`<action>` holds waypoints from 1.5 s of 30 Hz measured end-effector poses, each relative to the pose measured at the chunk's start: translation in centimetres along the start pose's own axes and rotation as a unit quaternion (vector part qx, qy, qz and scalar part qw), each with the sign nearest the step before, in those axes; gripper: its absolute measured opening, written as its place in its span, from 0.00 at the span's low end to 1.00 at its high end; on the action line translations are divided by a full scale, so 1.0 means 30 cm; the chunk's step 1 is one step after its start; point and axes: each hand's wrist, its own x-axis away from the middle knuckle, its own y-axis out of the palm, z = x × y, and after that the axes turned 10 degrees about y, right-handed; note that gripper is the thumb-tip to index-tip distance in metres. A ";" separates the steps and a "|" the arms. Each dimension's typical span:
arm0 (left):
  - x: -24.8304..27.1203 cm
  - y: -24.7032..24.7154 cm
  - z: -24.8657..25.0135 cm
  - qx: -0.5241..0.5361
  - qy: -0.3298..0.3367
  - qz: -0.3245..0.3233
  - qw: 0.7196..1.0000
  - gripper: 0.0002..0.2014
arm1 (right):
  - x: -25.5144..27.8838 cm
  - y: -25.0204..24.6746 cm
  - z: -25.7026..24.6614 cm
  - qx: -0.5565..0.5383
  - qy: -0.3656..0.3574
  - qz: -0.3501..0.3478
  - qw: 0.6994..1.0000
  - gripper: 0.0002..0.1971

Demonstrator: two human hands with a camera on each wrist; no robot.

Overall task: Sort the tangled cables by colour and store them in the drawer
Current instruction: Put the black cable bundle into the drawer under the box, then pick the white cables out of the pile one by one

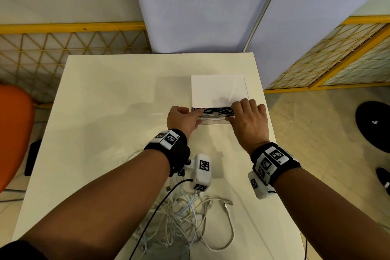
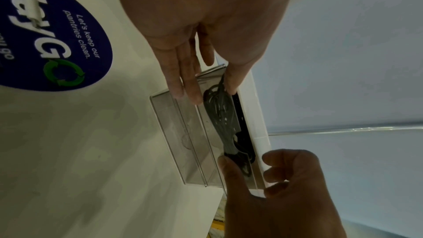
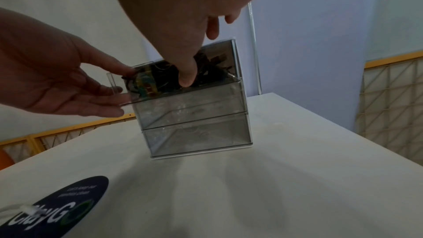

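Note:
A white drawer unit (image 1: 215, 88) with clear grey drawers stands at the table's far right. Its top drawer (image 3: 219, 64) is pulled out a little and holds a bundle of black cables (image 1: 217, 111) (image 2: 219, 111). My left hand (image 1: 183, 118) is at the drawer's left front corner, and its straight fingers (image 2: 187, 79) touch the front. My right hand (image 1: 247, 118) is at the right end. Its thumb presses the drawer front while its curled fingers (image 2: 286, 166) hook over the unit's top edge. A tangle of white cables (image 1: 190, 217) lies on the table near me.
The two lower drawers (image 3: 194, 108) (image 3: 196, 133) are pushed in. A dark blue round sticker (image 3: 59, 205) is on the white table (image 1: 105, 112). A thin black wire (image 1: 158, 207) runs from my left wrist camera. An orange chair (image 1: 14, 129) stands left; folding screens stand behind.

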 end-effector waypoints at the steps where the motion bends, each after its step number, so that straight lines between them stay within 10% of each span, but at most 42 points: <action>1: 0.003 -0.006 0.003 -0.010 0.008 -0.010 1.000 0.19 | -0.001 -0.001 0.004 -0.005 0.008 -0.003 1.000 0.17; 10: -0.008 -0.068 0.022 -0.224 0.140 -0.116 0.957 0.43 | -0.015 0.005 0.129 -0.292 0.213 -0.152 0.920 0.47; 21: -0.048 -0.047 0.040 -0.323 0.193 -0.095 0.921 0.11 | -0.036 0.028 0.145 -0.322 0.225 -0.154 0.907 0.22; 31: -0.070 -0.044 0.041 -0.344 0.214 -0.079 0.911 0.03 | -0.052 0.055 0.142 -0.299 0.240 -0.125 0.915 0.14; 45: 0.022 -0.183 0.018 -0.279 0.169 -0.107 0.939 0.24 | 0.090 0.017 0.095 -0.298 0.296 -0.192 0.887 0.38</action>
